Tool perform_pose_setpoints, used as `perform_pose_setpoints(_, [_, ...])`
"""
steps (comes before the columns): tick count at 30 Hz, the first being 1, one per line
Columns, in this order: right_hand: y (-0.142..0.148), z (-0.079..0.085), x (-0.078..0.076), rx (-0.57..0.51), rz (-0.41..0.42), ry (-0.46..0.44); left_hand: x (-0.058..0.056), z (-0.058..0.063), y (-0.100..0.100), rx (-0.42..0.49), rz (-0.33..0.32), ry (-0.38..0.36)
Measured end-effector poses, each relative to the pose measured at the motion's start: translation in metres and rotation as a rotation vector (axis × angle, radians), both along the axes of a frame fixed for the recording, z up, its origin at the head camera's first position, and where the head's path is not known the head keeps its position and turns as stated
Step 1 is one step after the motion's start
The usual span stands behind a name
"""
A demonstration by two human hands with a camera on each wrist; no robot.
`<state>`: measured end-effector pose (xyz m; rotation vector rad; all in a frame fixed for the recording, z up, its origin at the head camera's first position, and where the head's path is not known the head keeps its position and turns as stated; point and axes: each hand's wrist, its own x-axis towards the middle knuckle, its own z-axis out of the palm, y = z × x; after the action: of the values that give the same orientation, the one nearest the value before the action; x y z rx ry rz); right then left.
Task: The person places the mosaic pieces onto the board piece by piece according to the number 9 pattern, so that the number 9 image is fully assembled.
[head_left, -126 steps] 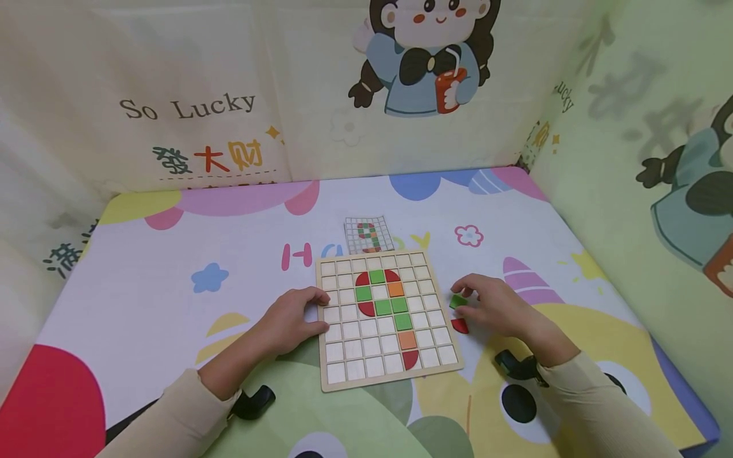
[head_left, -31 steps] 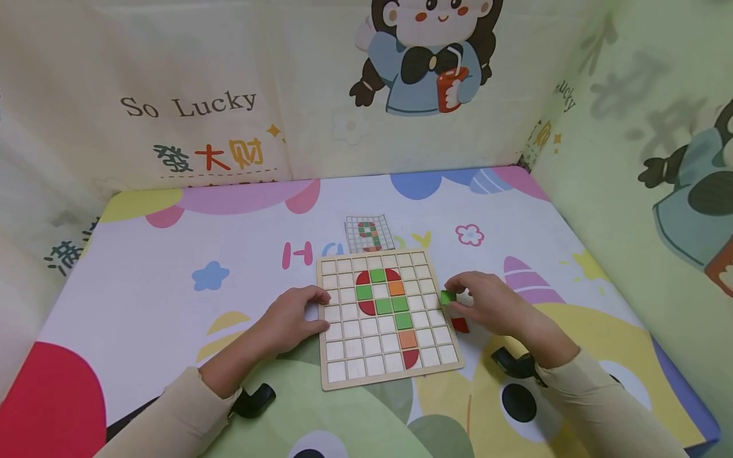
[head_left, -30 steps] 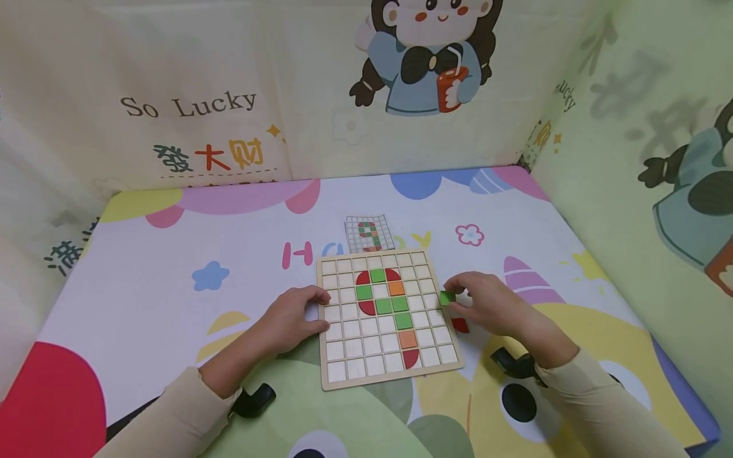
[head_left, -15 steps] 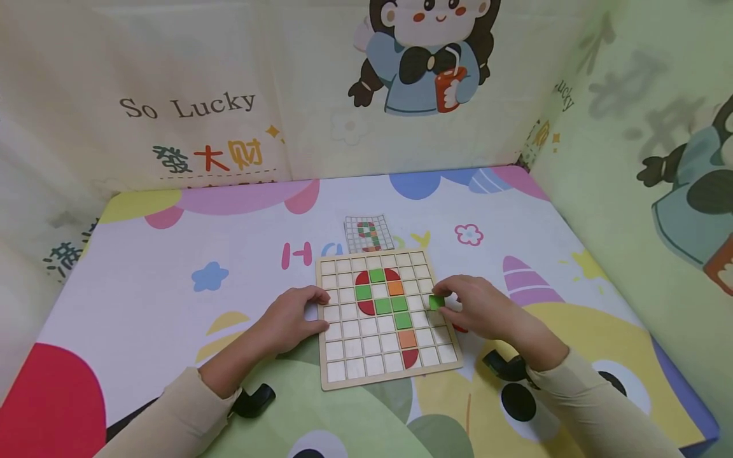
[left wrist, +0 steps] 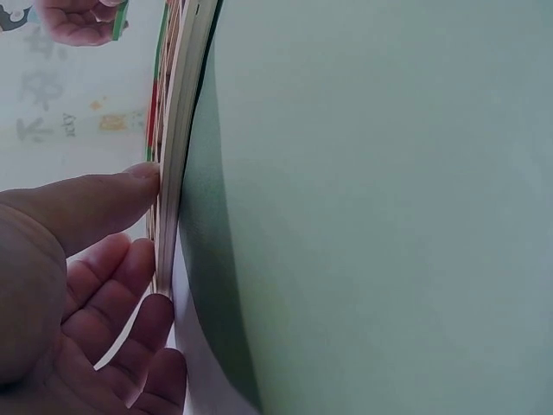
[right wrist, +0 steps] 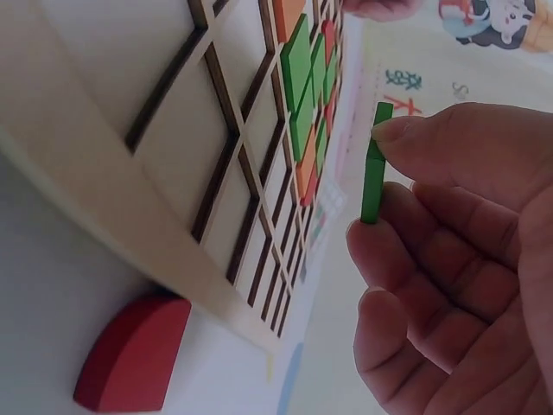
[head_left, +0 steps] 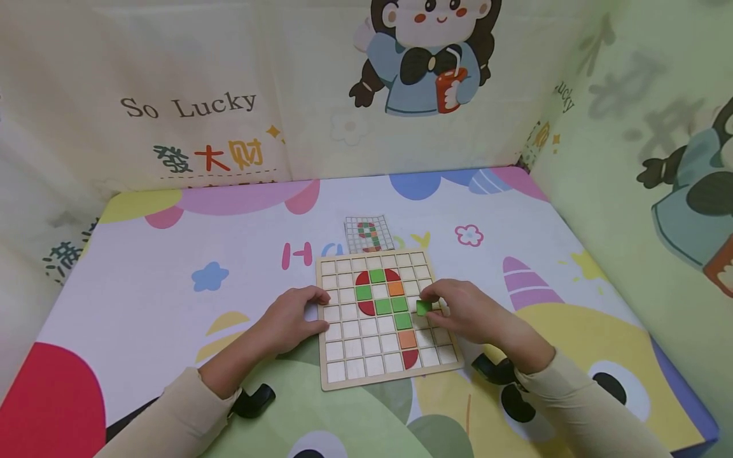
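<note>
My right hand (head_left: 466,312) pinches a green square tile (head_left: 423,308) between thumb and fingers, over the right part of a wooden grid board (head_left: 350,384). In the right wrist view this green tile (right wrist: 372,186) is seen edge-on, apart from the board, with a line across its edge. My left hand (head_left: 292,321) rests against the board's left side; its thumb and fingertips touch the rim in the left wrist view. Green, red and orange tiles sit in the board's cells, forming a 9-like shape. One green tile (head_left: 403,321) lies left of the held one.
A small printed card (head_left: 354,240) with a similar coloured grid lies just beyond the board. A red quarter-round tile (right wrist: 134,359) sits on the table by the board's right edge, hidden behind my hand in the head view. Printed curtains stand behind and at the sides.
My right hand has carried the green tile left, from beside the board to over its right columns. Earlier the tile was near the red piece. The left hand has stayed put.
</note>
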<state>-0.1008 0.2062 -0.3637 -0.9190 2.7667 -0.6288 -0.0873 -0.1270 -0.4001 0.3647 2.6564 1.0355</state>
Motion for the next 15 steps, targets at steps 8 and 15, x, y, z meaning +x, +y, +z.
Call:
perform_pose_setpoints(8, [-0.007, -0.003, 0.002, -0.004, 0.047, 0.025, 0.000, -0.001, 0.000, 0.000, -0.004, 0.007])
perform_pose_setpoints(15, [-0.014, -0.006, 0.004, -0.002, 0.083, 0.042, 0.000, 0.000, 0.000, 0.000, -0.005, 0.011])
